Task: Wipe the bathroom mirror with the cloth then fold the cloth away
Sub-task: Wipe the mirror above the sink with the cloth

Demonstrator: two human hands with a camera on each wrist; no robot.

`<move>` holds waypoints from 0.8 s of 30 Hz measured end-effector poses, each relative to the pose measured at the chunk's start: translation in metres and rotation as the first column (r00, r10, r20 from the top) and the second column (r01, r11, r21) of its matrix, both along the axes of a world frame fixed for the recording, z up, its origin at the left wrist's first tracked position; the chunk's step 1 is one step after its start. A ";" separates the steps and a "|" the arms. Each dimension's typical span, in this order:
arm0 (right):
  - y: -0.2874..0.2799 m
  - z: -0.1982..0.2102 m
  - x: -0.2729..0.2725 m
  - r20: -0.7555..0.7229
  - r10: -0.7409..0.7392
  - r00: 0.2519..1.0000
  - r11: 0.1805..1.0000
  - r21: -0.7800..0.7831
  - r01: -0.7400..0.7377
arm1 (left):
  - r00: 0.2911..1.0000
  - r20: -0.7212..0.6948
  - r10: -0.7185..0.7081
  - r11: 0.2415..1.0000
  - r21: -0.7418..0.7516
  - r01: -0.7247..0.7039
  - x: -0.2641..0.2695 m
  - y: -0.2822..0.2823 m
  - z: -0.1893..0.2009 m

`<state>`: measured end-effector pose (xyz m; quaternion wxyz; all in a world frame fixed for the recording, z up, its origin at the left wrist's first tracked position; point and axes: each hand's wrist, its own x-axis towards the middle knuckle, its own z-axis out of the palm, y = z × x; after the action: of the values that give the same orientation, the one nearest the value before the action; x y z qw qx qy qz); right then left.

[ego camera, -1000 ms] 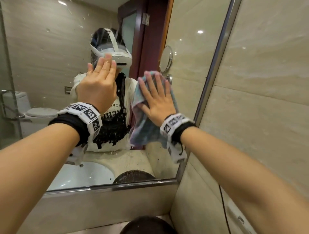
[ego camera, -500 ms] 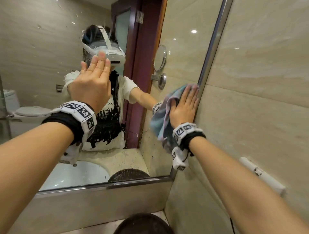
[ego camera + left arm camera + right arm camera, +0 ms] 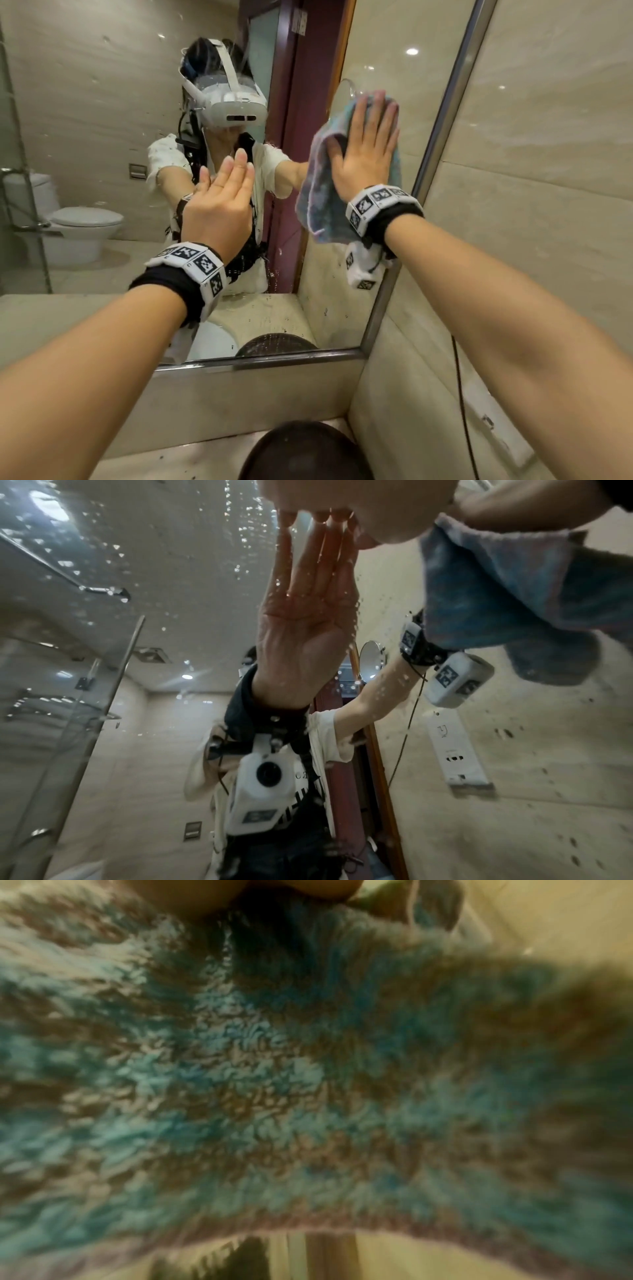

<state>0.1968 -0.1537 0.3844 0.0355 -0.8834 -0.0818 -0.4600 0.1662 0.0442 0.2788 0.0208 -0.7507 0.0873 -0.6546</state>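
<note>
The bathroom mirror (image 3: 85, 120) has a metal frame and fills the wall ahead, speckled with water drops. My right hand (image 3: 370, 144) lies flat with straight fingers, pressing a fluffy blue and pink cloth (image 3: 318, 202) onto the glass near the mirror's right edge. The cloth hangs below my palm and fills the right wrist view (image 3: 308, 1069). My left hand (image 3: 226, 192) is held up with straight fingers, empty, lower and to the left. In the left wrist view its fingertips (image 3: 308, 515) meet their reflection on the glass, with the cloth (image 3: 496, 588) beside them.
A tiled wall (image 3: 548, 171) meets the mirror's right frame (image 3: 442, 137). A white socket strip (image 3: 496, 428) and a thin black cable (image 3: 462, 394) run down it. A dark round object (image 3: 301, 452) sits on the stone counter below. The mirror reflects a toilet and basin.
My right hand has slid the cloth up and a little left from the mirror's right frame. My left hand has dropped lower on the glass, uncovering the reflected headset.
</note>
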 end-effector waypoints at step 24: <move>0.002 -0.055 0.001 0.014 0.071 0.997 0.983 -0.174 -0.067 | 0.998 0.047 0.034 0.998 0.052 -0.037 0.000 0.003 -0.002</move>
<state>0.1980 -0.1516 0.3289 -0.0262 -0.8751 -0.1523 -0.4586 0.1662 0.0472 0.2769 0.0543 -0.7359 0.0908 -0.6688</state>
